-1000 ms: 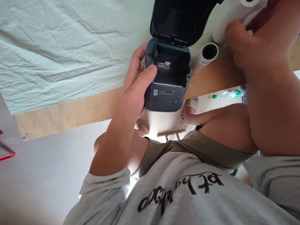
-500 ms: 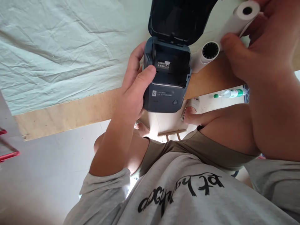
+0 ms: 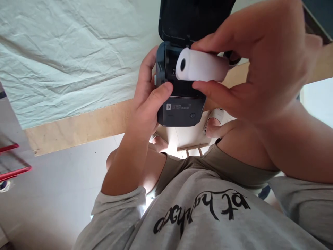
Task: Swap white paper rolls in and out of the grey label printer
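Note:
My left hand (image 3: 149, 92) is closed round the left side of a dark blue-grey portable label printer (image 3: 179, 113), its thumb on the front edge of the paper bay. The printer's black lid (image 3: 192, 21) stands open at the top. Between thumb and fingers, my right hand (image 3: 260, 66) grips a white paper roll (image 3: 205, 66) by its sides. The roll lies roughly lengthwise over the open bay and hides most of it; whether it touches the inside I cannot tell. A dark round end of another roll (image 3: 232, 57) shows partly behind my right fingers.
A crumpled pale green cloth (image 3: 78, 62) covers the table, whose bare wooden edge (image 3: 78, 126) runs below the printer. A red-framed object (image 3: 17, 172) is at the far left. My legs and a wooden bar (image 3: 192, 147) are under the table edge.
My right hand has brought the white paper roll leftward from beside the printer to over its open bay. My left hand still holds the printer, which has shifted slightly left.

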Demonstrator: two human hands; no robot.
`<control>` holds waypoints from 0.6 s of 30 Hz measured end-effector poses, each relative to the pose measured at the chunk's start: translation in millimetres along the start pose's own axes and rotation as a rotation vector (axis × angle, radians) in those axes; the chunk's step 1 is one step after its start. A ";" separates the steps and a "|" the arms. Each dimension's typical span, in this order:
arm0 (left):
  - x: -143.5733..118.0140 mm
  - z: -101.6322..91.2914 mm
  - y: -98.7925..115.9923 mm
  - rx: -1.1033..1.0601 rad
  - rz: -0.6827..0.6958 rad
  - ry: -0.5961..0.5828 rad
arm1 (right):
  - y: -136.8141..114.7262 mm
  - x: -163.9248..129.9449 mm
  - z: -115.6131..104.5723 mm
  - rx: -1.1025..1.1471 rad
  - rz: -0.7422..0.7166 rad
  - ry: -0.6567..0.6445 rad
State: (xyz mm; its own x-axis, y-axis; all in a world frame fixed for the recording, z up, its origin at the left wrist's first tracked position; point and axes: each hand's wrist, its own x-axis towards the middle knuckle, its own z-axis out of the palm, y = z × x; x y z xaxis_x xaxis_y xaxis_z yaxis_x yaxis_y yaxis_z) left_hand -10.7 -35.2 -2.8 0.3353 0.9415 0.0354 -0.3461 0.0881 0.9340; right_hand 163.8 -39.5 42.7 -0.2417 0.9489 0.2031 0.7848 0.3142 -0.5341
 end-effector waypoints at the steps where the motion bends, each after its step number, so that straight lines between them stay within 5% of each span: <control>1: -0.1 -0.3 -0.4 0.001 0.000 0.002 | -4.7 -0.7 0.1 -0.094 -0.011 0.015; 4: 0.5 -0.6 -3.5 -0.011 0.053 0.021 | -12.1 -1.0 2.2 -0.236 -0.054 0.095; 18: 1.4 2.8 -5.8 -0.049 0.096 0.040 | -9.0 1.4 13.8 -0.324 -0.231 0.086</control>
State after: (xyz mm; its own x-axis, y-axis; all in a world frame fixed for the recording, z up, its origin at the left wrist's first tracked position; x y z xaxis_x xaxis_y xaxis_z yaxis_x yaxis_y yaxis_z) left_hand -5.8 -35.3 -7.2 0.2638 0.9584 0.1087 -0.4173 0.0118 0.9087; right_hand 148.5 -40.5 36.4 -0.3946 0.8442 0.3628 0.8580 0.4798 -0.1834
